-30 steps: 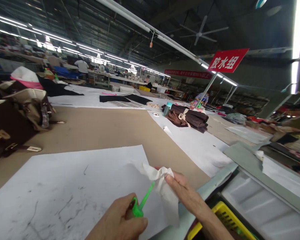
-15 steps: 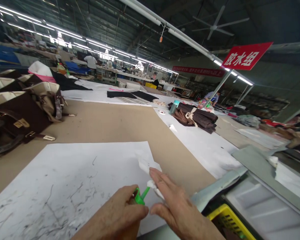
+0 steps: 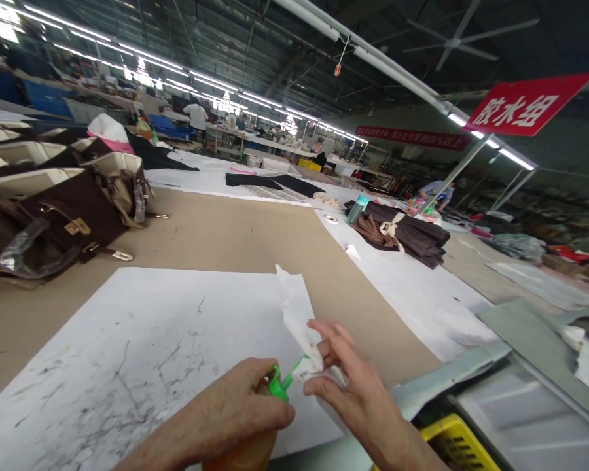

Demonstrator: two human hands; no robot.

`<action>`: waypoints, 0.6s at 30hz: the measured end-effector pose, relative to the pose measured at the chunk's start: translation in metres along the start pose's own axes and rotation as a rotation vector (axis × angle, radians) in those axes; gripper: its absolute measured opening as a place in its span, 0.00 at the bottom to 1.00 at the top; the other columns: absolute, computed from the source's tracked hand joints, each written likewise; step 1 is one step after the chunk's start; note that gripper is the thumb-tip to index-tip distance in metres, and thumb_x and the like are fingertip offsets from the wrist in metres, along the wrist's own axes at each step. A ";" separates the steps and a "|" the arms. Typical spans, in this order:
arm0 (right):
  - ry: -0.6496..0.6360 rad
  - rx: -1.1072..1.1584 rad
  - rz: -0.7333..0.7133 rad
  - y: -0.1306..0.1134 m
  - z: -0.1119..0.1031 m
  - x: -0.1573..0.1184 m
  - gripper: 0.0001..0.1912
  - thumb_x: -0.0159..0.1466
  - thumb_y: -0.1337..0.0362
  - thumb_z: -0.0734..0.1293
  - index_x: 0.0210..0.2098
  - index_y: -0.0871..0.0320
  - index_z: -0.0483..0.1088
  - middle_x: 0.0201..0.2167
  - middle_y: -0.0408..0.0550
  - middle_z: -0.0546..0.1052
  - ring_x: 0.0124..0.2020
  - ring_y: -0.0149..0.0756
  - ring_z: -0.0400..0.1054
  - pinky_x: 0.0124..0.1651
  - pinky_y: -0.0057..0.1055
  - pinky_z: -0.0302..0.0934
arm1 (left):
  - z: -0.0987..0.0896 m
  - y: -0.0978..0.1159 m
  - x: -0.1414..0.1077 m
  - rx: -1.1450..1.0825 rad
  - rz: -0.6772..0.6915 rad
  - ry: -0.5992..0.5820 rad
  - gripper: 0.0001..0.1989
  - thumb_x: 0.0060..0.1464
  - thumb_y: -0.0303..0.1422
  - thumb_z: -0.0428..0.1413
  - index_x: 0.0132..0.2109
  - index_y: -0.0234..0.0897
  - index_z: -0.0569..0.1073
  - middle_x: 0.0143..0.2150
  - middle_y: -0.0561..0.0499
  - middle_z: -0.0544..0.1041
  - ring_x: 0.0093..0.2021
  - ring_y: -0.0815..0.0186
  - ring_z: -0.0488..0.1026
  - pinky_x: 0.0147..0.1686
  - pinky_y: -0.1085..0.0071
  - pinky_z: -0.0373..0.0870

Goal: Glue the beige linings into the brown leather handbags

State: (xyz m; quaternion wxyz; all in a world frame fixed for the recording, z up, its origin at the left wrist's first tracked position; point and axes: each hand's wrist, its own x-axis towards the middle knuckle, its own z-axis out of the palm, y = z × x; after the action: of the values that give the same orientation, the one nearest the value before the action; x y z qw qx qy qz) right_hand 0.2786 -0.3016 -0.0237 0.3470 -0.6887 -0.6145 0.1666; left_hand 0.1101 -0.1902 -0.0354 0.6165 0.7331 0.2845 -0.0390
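Note:
An orange-brown bottle point(image 3: 240, 454) with a green nozzle cap point(image 3: 279, 387) is in my left hand point(image 3: 230, 405), whose fingers wrap round its top. Its green spout points up and right into a crumpled white tissue point(image 3: 299, 327). My right hand point(image 3: 356, 386) pinches that tissue around the spout's tip between thumb and fingers; one end of the tissue sticks up and away from me. Beneath both hands lies a white paper sheet point(image 3: 167, 327), marked with dark smears and strands of dried glue.
Dark brown handbags point(image 3: 73, 222) stand at the left. A bundle of brown pieces point(image 3: 407, 235) and a teal-capped bottle point(image 3: 357, 209) lie at the back right. A yellow basket point(image 3: 456, 438) sits at the lower right. People work in the background.
My right hand's fingers have curled from nearly straight to a pinch on the tissue, which now stands up more. The whole view has shifted, with bags and sign further right. More of the held bottle shows.

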 end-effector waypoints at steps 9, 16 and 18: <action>-0.225 -0.017 0.026 -0.014 -0.008 0.012 0.18 0.56 0.70 0.70 0.45 0.54 0.69 0.54 0.49 0.65 0.50 0.39 0.64 0.52 0.32 0.59 | -0.004 -0.005 -0.002 0.037 0.010 -0.032 0.07 0.41 0.35 0.50 0.27 0.38 0.59 0.22 0.59 0.55 0.23 0.72 0.53 0.20 0.74 0.47; -0.037 -0.495 -0.466 -0.002 -0.002 -0.001 0.16 0.63 0.71 0.62 0.51 0.60 0.63 0.51 0.55 0.69 0.52 0.40 0.62 0.53 0.34 0.60 | -0.008 -0.005 -0.004 -0.020 -0.011 -0.077 0.09 0.40 0.36 0.51 0.29 0.38 0.61 0.23 0.58 0.57 0.23 0.71 0.55 0.21 0.74 0.50; 0.004 -0.622 -0.609 0.001 -0.003 -0.001 0.14 0.65 0.69 0.62 0.50 0.61 0.65 0.48 0.55 0.72 0.50 0.42 0.63 0.51 0.38 0.60 | -0.010 -0.002 -0.006 -0.029 -0.028 -0.109 0.09 0.39 0.37 0.52 0.29 0.38 0.62 0.23 0.58 0.58 0.24 0.71 0.56 0.21 0.74 0.50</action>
State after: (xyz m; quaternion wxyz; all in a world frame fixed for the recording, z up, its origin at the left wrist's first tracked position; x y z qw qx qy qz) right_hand 0.2810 -0.3032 -0.0224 0.1575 -0.5480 -0.8099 -0.1377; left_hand 0.1013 -0.1833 -0.0321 0.6410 0.7169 0.2611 -0.0835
